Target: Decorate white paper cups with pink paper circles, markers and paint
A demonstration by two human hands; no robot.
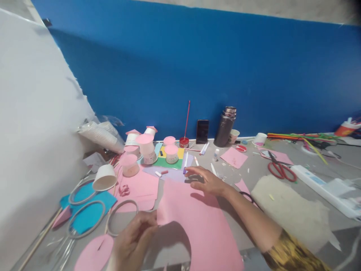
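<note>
My left hand (138, 237) pinches the left edge of a large sheet of pink paper (203, 226), which has a curved cut-out on its near left side. The sheet lifts and bends a little at that edge. My right hand (207, 180) hovers over the paper's far edge with fingers apart, holding nothing. Its fingertips are close to a white marker with a purple cap (185, 162); I cannot tell whether they touch it. Left of the sheet lie a grey ring (122, 201) and a round piece of pink paper (96, 253) with a slit.
Several paper cups with pink tops (145, 148) stand at the back left. A dark thermos (224, 128) and a phone (202, 131) are against the blue wall. Red-handled scissors (282, 171) and a white power strip (324, 190) lie to the right.
</note>
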